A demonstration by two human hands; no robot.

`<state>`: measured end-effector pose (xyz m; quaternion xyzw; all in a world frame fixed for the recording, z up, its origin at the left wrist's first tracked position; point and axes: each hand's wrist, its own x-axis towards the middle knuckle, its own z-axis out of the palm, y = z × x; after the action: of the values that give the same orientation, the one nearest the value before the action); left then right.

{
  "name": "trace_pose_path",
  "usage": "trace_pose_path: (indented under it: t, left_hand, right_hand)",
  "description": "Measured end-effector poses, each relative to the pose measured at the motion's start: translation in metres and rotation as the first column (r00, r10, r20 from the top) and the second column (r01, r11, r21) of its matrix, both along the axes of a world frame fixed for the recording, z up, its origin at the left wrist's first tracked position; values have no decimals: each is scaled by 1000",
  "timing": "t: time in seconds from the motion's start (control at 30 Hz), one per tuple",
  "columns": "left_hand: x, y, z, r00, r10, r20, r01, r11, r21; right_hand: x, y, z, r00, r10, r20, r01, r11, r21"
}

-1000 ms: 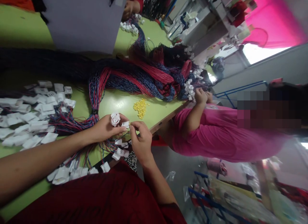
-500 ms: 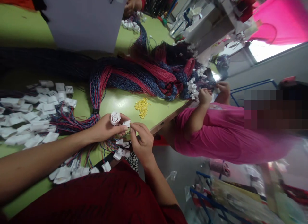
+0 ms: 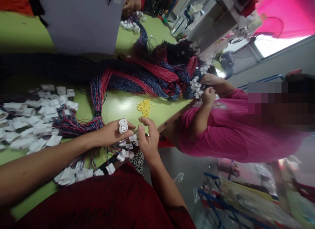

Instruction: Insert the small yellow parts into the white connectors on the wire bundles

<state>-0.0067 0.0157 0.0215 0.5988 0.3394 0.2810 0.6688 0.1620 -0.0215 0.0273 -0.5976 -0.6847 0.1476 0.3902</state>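
Right hand point(image 3: 149, 141) nearer yellow pieces point(image 3: 144, 107), wires point(image 3: 145, 78) beyond

R hand point(image 3: 149, 140) to yellow pcs point(image 3: 144, 108): short path over green table point(image 3: 120, 106), unobstr. Far side of pcs: blocked by wire bundle point(image 3: 145, 76). L side: tied wires point(image 3: 97, 94), conn. pile point(image 3: 36, 127) obstr. R end: co-worker's arm point(image 3: 199, 119).

Near the pile of yellow pieces point(image 3: 144, 107), the right hand point(image 3: 149, 137) is raised, thumb and forefinger parted; farther from it, the left hand point(image 3: 118, 133) is held, forearm outstretched.
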Motion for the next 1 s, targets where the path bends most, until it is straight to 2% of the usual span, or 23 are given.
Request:
trace_pose_path:
  t: [0.1, 0.17, 0.2, 0.3, 0.4, 0.47, 0.53, 0.6, 0.67, 0.77, 0.9, 1.0]
  left_hand:
    - [2, 2, 1, 977, 213, 21, -212, 975, -68]
    - [3, 3, 3, 929, 360, 89, -330, 912, -242]
    - [3, 4, 4, 905, 407, 127, -346, 876, -336]
    - [4, 3, 6, 898, 398, 187, -255, 818, -516]
    - [4, 0, 4, 941, 276, 198, -124, 821, -557]
    - [5, -1, 2, 946, 234, 226, -73, 831, -551]
    - [5, -1, 0, 944, 221, 243, -54, 834, -550]
    - [4, 0, 0, 953, 203, 224, -51, 839, -542]
    - [4, 0, 1, 971, 161, 177, -50, 859, -509]
    - [3, 0, 2, 984, 127, 128, -56, 890, -452]
    - [1, 1, 5, 997, 46, 69, -18, 933, -360]
    - [1, 2, 7, 1000, 18, 23, -9, 938, -345]
  right_hand:
    - [-3, -2, -9, 980, 184, 73, -171, 974, -149]
    - [-8, -12, -14, 945, 297, 136, -265, 940, -216]
    - [-11, -18, -15, 930, 332, 158, -293, 929, -227]
    - [-17, -39, -16, 901, 410, 143, -376, 902, -213]
    - [-14, -47, -12, 871, 490, 41, -472, 856, -212]
    - [-5, -44, -11, 919, 393, -23, -389, 895, -219]
    - [8, -36, -14, 987, 150, -51, -157, 959, -237]
    - [23, -25, -21, 996, -82, -36, 70, 966, -248]
    - [36, -14, -29, 979, -202, -5, 195, 952, -235]
    - [50, 0, -38, 961, -272, 49, 276, 939, -206]
    - [56, 14, -42, 938, -317, 139, 340, 918, -203]
    - [56, 21, -42, 927, -319, 196, 359, 906, -225]
